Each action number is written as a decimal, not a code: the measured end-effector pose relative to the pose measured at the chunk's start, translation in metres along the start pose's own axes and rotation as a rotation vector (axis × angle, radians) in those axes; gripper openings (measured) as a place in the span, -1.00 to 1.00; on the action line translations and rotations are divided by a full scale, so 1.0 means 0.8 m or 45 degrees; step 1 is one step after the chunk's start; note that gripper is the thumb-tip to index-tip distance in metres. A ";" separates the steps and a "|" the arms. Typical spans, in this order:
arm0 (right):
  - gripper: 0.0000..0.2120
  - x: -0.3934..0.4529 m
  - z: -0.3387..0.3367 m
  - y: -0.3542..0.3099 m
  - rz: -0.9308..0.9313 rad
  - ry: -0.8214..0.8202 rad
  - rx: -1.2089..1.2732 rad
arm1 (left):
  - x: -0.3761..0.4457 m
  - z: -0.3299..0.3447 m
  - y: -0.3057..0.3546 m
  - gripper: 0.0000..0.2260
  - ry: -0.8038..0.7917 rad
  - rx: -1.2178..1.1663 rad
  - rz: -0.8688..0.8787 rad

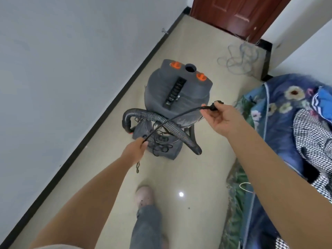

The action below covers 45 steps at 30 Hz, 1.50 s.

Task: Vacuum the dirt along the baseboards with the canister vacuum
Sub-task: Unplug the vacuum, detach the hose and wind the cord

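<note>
Vacuum [177, 94]: sits on the floor near the black baseboard [100, 112], hose [161, 121] draped over it.
Cord [172, 117]: unplugged, so pay out slack and keep it off the hose.
Hands: left hand [133, 150] grips cord, right hand [220, 119] pinches plug [214, 106].

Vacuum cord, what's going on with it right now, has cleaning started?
Not yet, by the look of it. The person stands over the grey canister vacuum in the hallway, stretching its black power cord between both hands. The right hand pinches the plug end; the left hand grips the cord lower down. The ribbed hose lies draped across the vacuum's base, unheld. The black baseboard runs along the left wall.
</note>
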State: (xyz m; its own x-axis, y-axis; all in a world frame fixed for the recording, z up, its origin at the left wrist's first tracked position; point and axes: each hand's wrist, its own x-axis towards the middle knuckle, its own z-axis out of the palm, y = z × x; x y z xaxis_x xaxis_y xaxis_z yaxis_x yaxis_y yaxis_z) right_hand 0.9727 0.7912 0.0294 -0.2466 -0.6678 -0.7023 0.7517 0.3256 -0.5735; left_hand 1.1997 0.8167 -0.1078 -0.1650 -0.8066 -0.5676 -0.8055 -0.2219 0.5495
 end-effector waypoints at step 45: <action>-0.72 0.294 -0.008 -0.120 -0.659 -0.515 -2.243 | 0.240 -0.093 0.180 -0.87 0.516 -0.765 -0.248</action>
State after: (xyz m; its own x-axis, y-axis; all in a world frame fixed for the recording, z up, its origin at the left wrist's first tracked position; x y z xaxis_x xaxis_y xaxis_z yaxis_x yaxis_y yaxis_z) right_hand 0.8385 0.6072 -0.0834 0.1244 -0.9238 -0.3622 -0.8115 0.1153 -0.5729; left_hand 1.0940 0.5889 -0.0923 0.2650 -0.8348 -0.4826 -0.3297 -0.5488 0.7682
